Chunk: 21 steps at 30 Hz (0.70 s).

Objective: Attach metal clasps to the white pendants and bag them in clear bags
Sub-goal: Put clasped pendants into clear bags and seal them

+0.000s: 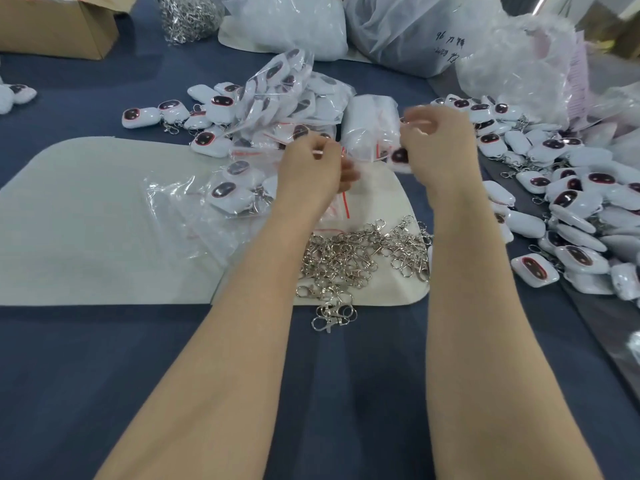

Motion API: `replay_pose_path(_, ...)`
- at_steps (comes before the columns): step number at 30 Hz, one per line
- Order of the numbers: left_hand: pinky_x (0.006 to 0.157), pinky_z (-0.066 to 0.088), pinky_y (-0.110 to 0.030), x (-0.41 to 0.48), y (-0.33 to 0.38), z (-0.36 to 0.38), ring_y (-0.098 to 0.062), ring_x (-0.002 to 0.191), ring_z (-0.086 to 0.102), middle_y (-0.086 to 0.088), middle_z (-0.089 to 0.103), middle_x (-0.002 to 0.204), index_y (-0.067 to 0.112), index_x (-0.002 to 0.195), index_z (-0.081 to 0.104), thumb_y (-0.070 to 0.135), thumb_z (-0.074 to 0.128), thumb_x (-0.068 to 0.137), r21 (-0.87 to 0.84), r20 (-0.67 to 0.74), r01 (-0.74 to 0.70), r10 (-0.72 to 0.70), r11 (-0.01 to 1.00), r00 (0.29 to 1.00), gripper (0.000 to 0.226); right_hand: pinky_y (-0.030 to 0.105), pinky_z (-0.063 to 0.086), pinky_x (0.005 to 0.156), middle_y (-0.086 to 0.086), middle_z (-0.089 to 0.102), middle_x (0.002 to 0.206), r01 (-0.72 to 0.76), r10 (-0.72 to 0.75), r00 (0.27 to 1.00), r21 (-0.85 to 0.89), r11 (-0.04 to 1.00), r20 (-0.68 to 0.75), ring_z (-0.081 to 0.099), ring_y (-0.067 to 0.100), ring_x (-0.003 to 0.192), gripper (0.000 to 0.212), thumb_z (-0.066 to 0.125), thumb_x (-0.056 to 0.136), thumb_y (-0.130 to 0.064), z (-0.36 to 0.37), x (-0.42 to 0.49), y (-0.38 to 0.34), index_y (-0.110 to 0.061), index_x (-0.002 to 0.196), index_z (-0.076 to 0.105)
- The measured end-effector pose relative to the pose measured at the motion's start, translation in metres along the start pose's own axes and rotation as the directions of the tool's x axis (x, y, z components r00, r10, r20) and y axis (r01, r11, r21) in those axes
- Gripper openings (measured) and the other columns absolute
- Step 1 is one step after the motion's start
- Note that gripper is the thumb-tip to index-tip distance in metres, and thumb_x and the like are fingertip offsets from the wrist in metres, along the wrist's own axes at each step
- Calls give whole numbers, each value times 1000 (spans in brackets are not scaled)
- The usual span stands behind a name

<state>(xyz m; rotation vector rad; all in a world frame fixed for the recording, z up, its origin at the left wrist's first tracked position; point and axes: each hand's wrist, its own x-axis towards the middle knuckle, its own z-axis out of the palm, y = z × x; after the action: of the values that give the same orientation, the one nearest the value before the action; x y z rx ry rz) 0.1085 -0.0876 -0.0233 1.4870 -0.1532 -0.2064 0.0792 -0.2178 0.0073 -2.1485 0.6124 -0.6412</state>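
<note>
My left hand [311, 164] and my right hand [436, 140] are raised over the white mat [86, 220], both blurred by motion. Between them stretches a small clear bag [370, 133] with a red zip line; both hands pinch it. A white pendant [400, 157] with a dark oval face shows just left of my right hand, seemingly inside that bag. A heap of loose metal clasps [360, 258] lies on the mat below my forearms. Bagged pendants [287, 95] pile up behind my hands. Unbagged white pendants [568, 209] fill the right side.
Empty clear bags [194, 209] and a bagged pendant [232, 192] lie on the mat to the left. At the back stand a cardboard box [59, 26], a heap of clasps [188, 19] and large white plastic sacks [408, 32]. Blue cloth [104, 375] covers the table.
</note>
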Motion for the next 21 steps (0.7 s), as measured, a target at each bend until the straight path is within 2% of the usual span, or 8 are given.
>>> replay_pose_path(3, 51, 55, -22, -9, 5, 12, -11, 46, 63, -8, 65, 64, 2, 91, 52, 13, 35, 103, -110, 149, 150, -133, 983, 980, 23, 9, 46, 72, -6, 66, 96, 53, -52, 999, 311, 949, -11, 59, -1, 82, 20, 55, 90, -6, 20, -6, -15, -19, 102, 65)
replay_pose_path(7, 64, 58, -23, -8, 5, 16, -6, 50, 63, -7, 63, 77, 4, 88, 56, 14, 37, 103, -156, 135, 122, -102, 980, 986, 26, 27, 51, 83, -9, 58, 81, 1, -1, 1000, 334, 943, -3, 57, 7, 79, 14, 57, 88, -5, 34, -10, -9, -17, 91, 62)
replay_pose_path(11, 75, 55, -25, -7, 0, 14, -7, 61, 61, -11, 62, 96, -1, 117, 54, 8, 54, 95, -77, 69, 88, -83, 993, 994, 24, 41, 53, 88, 1, 61, 89, -88, 65, 995, 355, 931, 78, 64, 24, 95, 11, 56, 89, -5, 41, -9, -3, -16, 89, 58)
replay_pose_path(13, 81, 54, -30, -5, -1, 12, -11, 71, 62, -4, 62, 90, 9, 107, 55, 5, 56, 91, -32, -13, 65, -65, 997, 998, 17, 45, 52, 91, 5, 63, 92, -97, 62, 992, 355, 930, 110, 64, 26, 97, 7, 58, 90, -8, 43, -8, -2, -15, 89, 60)
replay_pose_path(15, 90, 54, -39, -3, -1, 7, -19, 85, 64, -4, 62, 95, 15, 102, 54, 4, 56, 90, -15, -86, 53, -54, 998, 995, 16, 32, 54, 84, 1, 63, 87, -81, 37, 989, 322, 943, 140, 63, 11, 84, 4, 60, 90, -13, 41, -7, 1, -15, 92, 62)
replay_pose_path(16, 93, 52, -42, -1, -2, 5, -22, 92, 64, -5, 62, 101, 17, 101, 53, 4, 55, 91, -14, -113, 46, -47, 999, 992, 17, 22, 53, 74, -3, 61, 80, -64, 14, 986, 300, 952, 167, 60, 1, 72, 5, 60, 90, -14, 39, -7, 2, -16, 93, 63)
replay_pose_path(18, 95, 51, -44, 2, -3, 2, -25, 101, 63, -9, 62, 110, 17, 104, 50, 5, 56, 91, -9, -160, 23, -24, 1000, 987, 19, 13, 46, 63, -6, 58, 76, -18, -44, 970, 249, 968, 241, 54, -5, 59, 11, 61, 89, -11, 36, -8, 3, -18, 97, 63)
replay_pose_path(21, 95, 50, -38, 7, -6, -2, -22, 100, 64, -6, 63, 105, 16, 104, 48, 5, 57, 91, 28, -191, -40, 45, 999, 980, 20, 17, 42, 81, -4, 61, 108, 79, -132, 946, 186, 979, 295, 53, 1, 92, 24, 66, 86, -15, 36, -11, 3, -22, 108, 60)
